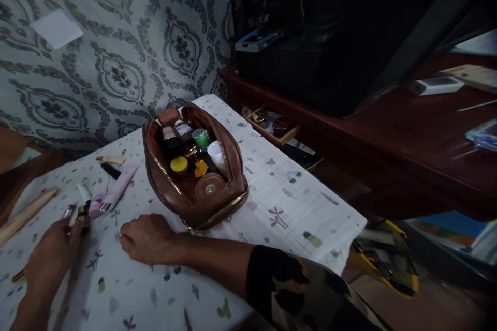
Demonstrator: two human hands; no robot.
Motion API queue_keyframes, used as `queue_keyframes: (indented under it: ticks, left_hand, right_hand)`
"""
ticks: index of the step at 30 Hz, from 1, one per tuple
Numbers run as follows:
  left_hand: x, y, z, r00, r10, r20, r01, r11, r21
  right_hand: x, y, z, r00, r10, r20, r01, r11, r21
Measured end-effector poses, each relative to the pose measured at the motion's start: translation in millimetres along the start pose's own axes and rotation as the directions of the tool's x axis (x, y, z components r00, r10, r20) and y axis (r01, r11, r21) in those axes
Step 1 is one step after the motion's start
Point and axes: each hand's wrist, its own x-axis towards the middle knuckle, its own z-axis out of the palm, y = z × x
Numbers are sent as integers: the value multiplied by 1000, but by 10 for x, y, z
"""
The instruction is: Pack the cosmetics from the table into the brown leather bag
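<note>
A brown leather toiletry bag (165, 181) stands unzipped on the patterned tablecloth. Inside are a yellow-lidded jar (179, 165), a green-capped container (201, 138), a white cap (216, 152) and several bottles. My right hand (149, 239) rests on the cloth in front of the bag, its fingers curled in a loose fist with nothing visible in it. At the left, my left hand (52, 256) has its fingertips closed at a small clear bottle (69, 213). Right beside its thumb is a gold-and-black bottle (83, 216). Pink tubes (119, 187) lie just beyond.
A wooden brush-like piece (28, 215) lies at the table's left, with a small brush (111, 160) farther back. To the right, a dark red desk (407, 129) has an open drawer (289, 134). A yellow-edged bag (388, 258) sits below the table's right edge.
</note>
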Motion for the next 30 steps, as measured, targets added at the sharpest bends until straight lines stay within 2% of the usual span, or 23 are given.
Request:
queue_keyframes:
  ticks: [2,6,10,15,21,26,30]
  left_hand:
    - [-62,110,-123,994,-42,97,45,999,-29]
    - [-157,240,-289,988,-43,146,61,991,-121]
    - [-173,185,-238,990,-87,109,108,974,-201]
    - [-175,121,-142,995,-85,60,95,974,-206]
    - [-159,-33,-75,994,22,104,2,976,-217]
    - [-267,-183,-60,990,93,110,-48,933,-355]
    - [-441,-195,-100,972,178,150,-90,882,-463]
  right_hand:
    - [-3,-3,1,1000,2,-2,-2,1000,4]
    - [-15,-33,-24,998,54,12,-54,998,-11]
    - [-16,-67,-69,996,80,30,-80,997,-3]
    - [-26,-92,-102,994,103,26,-104,993,56]
    - [-31,-85,-95,994,105,23,-106,993,45]
    - [-43,-76,-84,996,91,18,-91,995,26]
    - [-46,-78,-82,994,109,25,-110,992,62]
